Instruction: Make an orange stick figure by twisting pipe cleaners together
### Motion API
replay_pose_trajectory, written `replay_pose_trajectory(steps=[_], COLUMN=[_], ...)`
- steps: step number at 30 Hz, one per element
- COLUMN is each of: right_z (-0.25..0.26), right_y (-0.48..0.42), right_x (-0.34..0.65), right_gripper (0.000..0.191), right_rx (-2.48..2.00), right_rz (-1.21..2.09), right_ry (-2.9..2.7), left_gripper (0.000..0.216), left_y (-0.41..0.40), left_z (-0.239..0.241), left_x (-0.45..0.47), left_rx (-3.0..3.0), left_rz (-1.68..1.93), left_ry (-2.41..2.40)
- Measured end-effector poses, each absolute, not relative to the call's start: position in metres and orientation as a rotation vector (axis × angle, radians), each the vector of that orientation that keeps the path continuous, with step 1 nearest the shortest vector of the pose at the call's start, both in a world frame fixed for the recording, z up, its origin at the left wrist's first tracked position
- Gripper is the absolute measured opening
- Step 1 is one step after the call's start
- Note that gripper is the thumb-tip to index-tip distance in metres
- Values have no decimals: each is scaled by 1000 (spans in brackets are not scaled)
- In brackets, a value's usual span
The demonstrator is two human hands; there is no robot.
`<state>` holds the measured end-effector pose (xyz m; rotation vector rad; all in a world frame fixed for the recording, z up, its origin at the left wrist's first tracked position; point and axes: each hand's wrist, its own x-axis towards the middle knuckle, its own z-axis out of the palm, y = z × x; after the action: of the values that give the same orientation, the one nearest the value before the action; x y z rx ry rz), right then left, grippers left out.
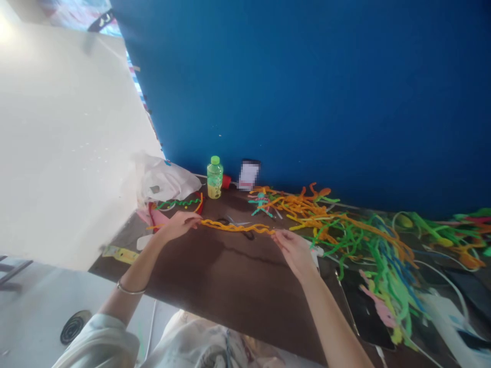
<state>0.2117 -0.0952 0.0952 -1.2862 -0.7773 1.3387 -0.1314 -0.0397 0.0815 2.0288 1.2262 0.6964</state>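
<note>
Two ends of twisted orange pipe cleaner [238, 227] being pinched, left hand [178, 226] and right hand [292, 253] grips pressed together above brown surface [230, 276]; loose multicoloured pipe cleaners [356, 235] lying just beside right hand.

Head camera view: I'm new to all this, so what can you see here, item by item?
Twisted pipe cleaner: one, orange-yellow, stretched between the hands.
Pipe cleaner heap: one, mixed orange, green and blue, on the table's right.
Plastic bottle: one, green cap, yellow-green contents, near the wall.
Plastic bag: one, white, at the table's far left.
Table: one, dark brown, under these things.
Wall: one, blue, behind the table.
Left hand: one, holding one end, silver bracelet on the wrist.
Right hand: one, holding the other end.
</note>
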Motion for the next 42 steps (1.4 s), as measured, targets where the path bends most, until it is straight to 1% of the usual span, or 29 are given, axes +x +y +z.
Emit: replay_pose_trajectory(steps=[6,10,15,19,22,25,30,34,37,42], right_z=[91,86,94,104,104,101,102,113,123,132], right_y=[-95,-94,-99,-105,-106,-103,-97,-89,-83,-75], right_x=[229,237,234,224,220,221,228,226,220,205], right_gripper=[37,31,15,22,27,30,33,32,27,21], right_rx=[-1434,-1557,-1588,-1612,-1752,-1890,-2030,-2092,-2064,-1800], right_rz=[1358,1308,952,695,467,219,-112,-317,-464,-632], right_ry=[-998,-1280,-1872,-2149,-2201,-2219,-2158,-2250,-2376,-2594], left_gripper=[27,25,28,29,30,32,33,33,32,21], left_y=[-43,-45,-46,-44,-45,-49,-52,-46,-31,3], left_z=[91,91,90,87,84,84,87,87,83,79], left_x=[-136,-130,-112,-93,-80,-72,-70,-72,-73,-74], left_rx=[2230,2088,1474,1140,1106,1203,1415,1477,1324,755], left_rz=[744,875,1131,1303,1441,1507,1472,1487,1576,1760], left_ry=[1294,1288,1155,1094,1121,1204,1413,1497,1458,1252])
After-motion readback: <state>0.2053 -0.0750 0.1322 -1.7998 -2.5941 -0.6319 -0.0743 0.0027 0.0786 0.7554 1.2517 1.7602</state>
